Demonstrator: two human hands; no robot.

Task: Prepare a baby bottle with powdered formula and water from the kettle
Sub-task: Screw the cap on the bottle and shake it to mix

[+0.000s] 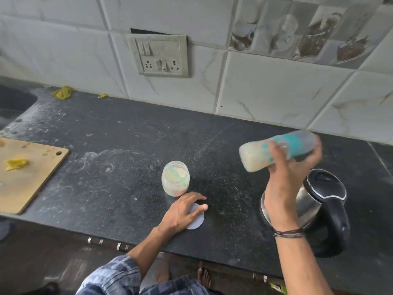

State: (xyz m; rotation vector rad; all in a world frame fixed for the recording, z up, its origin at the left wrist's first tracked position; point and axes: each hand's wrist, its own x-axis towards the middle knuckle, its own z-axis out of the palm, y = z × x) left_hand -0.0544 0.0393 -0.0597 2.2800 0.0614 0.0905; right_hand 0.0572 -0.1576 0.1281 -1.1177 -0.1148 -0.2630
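Right hand [291, 167] first: it's wrapped tight round the bottle [265, 154], thumb across the near side, fingers curled over the far side at the teal band. The forearm comes up steep from the bottom-right, wrist bent back, dark threads [288, 233] tied round it. The bottle lies nearly level in that grip and is blurred. Its milky, pale-filled end points left and its teal end sits up and to the right, approx. above the kettle [323, 201] and well clear of the counter [127, 156].

Left hand [182, 211] now. It is palm down with relaxed, spread fingers, gripping nothing, just resting on the round grey lid [197, 220] that lies flat near the counter's front edge. The thumb reaches out to the right over the lid's rim. The elbow is bent and the checked sleeve is pushed up.

Just beyond those fingers we've got the jar [175, 180] — open, upright, pale powder inside w/ a green scoop [174, 175] lying in it. The jar sits well left of the bottle and lower. The kettle stands on the counter right under the raised forearm, lid down, black handle toward us.

Far left there's a chopping board [32, 188] w/ a yellow scrap [16, 163] on it, and on the tiled wall [276, 86] a switch plate [161, 55].
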